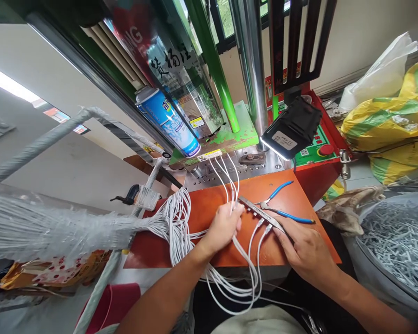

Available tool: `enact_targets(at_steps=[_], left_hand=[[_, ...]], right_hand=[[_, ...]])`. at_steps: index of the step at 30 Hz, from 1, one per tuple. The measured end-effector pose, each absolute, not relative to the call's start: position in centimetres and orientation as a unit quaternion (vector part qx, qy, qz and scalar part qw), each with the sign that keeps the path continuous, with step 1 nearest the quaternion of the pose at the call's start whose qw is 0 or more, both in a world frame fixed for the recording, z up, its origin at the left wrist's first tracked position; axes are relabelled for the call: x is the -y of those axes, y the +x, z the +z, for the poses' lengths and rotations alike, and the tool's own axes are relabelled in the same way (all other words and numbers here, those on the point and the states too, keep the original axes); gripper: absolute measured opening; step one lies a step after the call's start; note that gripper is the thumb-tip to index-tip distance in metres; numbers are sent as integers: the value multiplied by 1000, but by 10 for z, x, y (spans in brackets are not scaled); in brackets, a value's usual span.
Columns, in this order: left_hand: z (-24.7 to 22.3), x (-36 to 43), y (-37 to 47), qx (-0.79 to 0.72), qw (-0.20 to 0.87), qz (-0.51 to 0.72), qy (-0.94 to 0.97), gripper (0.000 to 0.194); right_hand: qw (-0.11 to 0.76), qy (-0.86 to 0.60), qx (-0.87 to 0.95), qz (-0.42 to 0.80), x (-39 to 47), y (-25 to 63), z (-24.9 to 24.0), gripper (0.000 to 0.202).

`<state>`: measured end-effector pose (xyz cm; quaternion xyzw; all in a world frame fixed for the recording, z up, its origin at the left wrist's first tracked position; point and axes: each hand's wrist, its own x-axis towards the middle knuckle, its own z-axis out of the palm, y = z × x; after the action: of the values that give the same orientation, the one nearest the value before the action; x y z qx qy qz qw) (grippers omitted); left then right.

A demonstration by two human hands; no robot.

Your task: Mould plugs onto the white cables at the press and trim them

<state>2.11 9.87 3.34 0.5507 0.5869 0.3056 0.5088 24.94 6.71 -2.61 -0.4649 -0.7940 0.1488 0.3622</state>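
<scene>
My left hand (225, 225) is closed around several thin white cables (242, 248) over the orange work surface (205, 195). Their loops hang down past its front edge. Fingers of my right hand (304, 239) grip the near end of a narrow metal mould bar (259, 213), which is tilted above the surface. At least two white cables end in small plugs (264, 228) seated along the bar's left edge. The bar's far end is close to my left fingertips; I cannot tell whether they touch. Blue-handled pliers (280, 189) lie spread just beyond the bar.
A green press (249, 132) stands ahead, white cables running into its lower part. A blue spray can (170, 123) leans there. A black lamp (292, 127) and red control box (329, 153) are right. Cable bundles (177, 208) lie left; a scrap-filled bin (400, 246) stands right.
</scene>
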Motion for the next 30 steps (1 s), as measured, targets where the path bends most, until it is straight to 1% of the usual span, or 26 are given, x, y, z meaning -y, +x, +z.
enact_targets(at_steps=[2, 5, 8, 11, 18, 23, 25, 26, 27, 29, 30], left_hand=[[32, -95, 18, -591, 516, 326, 528, 44], [26, -92, 18, -576, 568, 287, 513, 39], [20, -97, 20, -567, 603, 245, 504, 34], [17, -105, 22, -563, 623, 232, 491, 31], [20, -107, 27, -541, 645, 249, 479, 33], [25, -114, 27, -505, 689, 200, 480, 29], [32, -116, 23, -508, 670, 185, 509, 31], [36, -117, 20, -524, 639, 196, 528, 33], [40, -116, 16, -547, 597, 225, 542, 33], [47, -113, 7, -582, 524, 323, 532, 33], [48, -110, 3, -583, 519, 364, 508, 36]], right_hand=[[361, -467, 793, 151, -67, 249, -25, 41], [356, -468, 795, 152, -67, 249, -25, 43], [351, -464, 799, 150, -66, 250, -25, 44], [344, -462, 804, 146, -67, 250, -27, 44], [342, -413, 831, 147, -71, 257, -26, 50], [350, -400, 835, 138, -72, 259, -29, 51], [352, -415, 828, 137, -71, 257, -31, 48], [353, -426, 822, 136, -70, 256, -31, 47], [354, -436, 817, 135, -69, 255, -31, 46], [352, -446, 811, 135, -67, 254, -30, 47], [352, -448, 811, 134, -67, 253, -29, 47]])
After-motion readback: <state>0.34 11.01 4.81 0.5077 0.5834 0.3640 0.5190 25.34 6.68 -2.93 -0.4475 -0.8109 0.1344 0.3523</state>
